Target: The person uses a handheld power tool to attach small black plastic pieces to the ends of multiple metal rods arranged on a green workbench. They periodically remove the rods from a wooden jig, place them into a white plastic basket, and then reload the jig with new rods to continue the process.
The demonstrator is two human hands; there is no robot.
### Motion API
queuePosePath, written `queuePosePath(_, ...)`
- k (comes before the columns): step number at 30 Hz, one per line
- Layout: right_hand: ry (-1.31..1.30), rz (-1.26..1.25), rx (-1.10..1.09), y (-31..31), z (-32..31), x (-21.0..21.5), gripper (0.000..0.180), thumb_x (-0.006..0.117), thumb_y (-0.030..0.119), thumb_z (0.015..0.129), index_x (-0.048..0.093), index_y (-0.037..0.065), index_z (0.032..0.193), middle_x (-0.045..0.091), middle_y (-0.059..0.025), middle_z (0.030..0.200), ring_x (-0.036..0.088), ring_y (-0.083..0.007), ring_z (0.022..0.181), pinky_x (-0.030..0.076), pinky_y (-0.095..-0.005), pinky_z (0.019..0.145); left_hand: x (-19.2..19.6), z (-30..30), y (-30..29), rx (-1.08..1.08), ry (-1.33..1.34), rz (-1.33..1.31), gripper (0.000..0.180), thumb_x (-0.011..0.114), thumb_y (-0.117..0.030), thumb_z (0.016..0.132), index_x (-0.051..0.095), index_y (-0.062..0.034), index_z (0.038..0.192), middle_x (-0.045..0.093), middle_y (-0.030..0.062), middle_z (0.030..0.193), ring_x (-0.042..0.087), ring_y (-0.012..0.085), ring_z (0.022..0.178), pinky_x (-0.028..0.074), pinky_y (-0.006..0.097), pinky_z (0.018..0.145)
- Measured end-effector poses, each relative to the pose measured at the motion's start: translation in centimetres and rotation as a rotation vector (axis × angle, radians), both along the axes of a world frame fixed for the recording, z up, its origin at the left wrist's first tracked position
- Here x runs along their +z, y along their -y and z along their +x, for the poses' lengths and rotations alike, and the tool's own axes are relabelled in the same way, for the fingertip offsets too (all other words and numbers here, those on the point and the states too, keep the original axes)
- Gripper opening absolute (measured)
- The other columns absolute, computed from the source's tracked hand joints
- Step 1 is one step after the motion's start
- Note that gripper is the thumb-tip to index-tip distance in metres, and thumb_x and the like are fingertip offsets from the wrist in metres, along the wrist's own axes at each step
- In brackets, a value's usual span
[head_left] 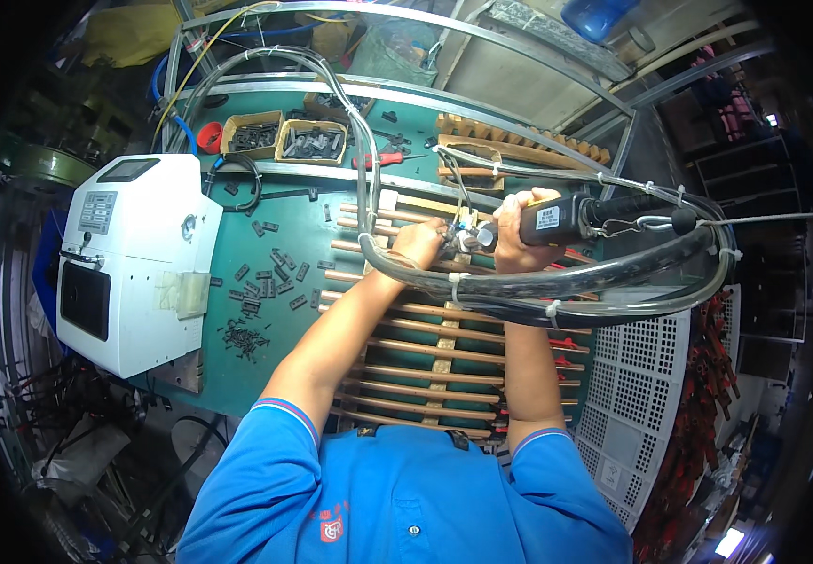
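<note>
In my right hand (517, 226) I hold a power tool (566, 218) with a black body of matt plastic; its tip near my left hand (419, 241) looks like bright metal. The hoses (557, 282) that loop around my arms are smooth and glossy, one dark rubber, others clear plastic. Under them lies a rack of wooden slats (425, 362), brown, with a dull and slightly rough look. The table top (237, 367) is matt green. The white machine (134, 263) has a smooth, half-glossy casing. The small dark parts (265, 287) look like matt plastic. My shirt (397, 498) is blue cloth.
</note>
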State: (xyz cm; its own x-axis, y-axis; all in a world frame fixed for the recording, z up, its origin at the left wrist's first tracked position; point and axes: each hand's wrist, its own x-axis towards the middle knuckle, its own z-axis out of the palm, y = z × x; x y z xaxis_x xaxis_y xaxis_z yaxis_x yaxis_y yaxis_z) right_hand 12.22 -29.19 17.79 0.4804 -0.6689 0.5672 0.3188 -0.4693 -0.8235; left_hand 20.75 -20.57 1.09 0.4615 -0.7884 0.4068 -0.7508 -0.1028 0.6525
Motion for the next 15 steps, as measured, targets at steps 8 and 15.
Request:
queuePosePath(8, -0.02, 0.053, 0.144, -0.1, 0.6, 2.2, 0.042, 0.06, -0.015, 0.08, 0.047, 0.005, 0.115, 0.058, -0.0097, 0.088, 0.058, -0.014, 0.073, 0.051, -0.028, 0.066, 0.6, 0.1, 0.1, 0.048, -0.276, 0.184, 0.016, 0.051, -0.022, 0.089, 0.056, -0.0072, 0.09, 0.063, 0.0211, 0.076, 0.063, 0.0426, 0.078, 0.049, 0.052, 0.068)
queuePosePath(15, 0.071, 0.091, 0.156, -0.9, -0.2, 0.7, 0.036, 0.062, -0.014, 0.08, 0.047, 0.001, 0.108, 0.057, -0.0068, 0.08, 0.057, -0.0101, 0.069, 0.051, -0.0243, 0.064, 0.4, -0.2, 0.5, 0.095, -0.207, 0.264, 0.021, 0.046, -0.023, 0.09, 0.06, -0.0091, 0.092, 0.065, 0.0209, 0.078, 0.064, 0.0411, 0.08, 0.049, 0.051, 0.072)
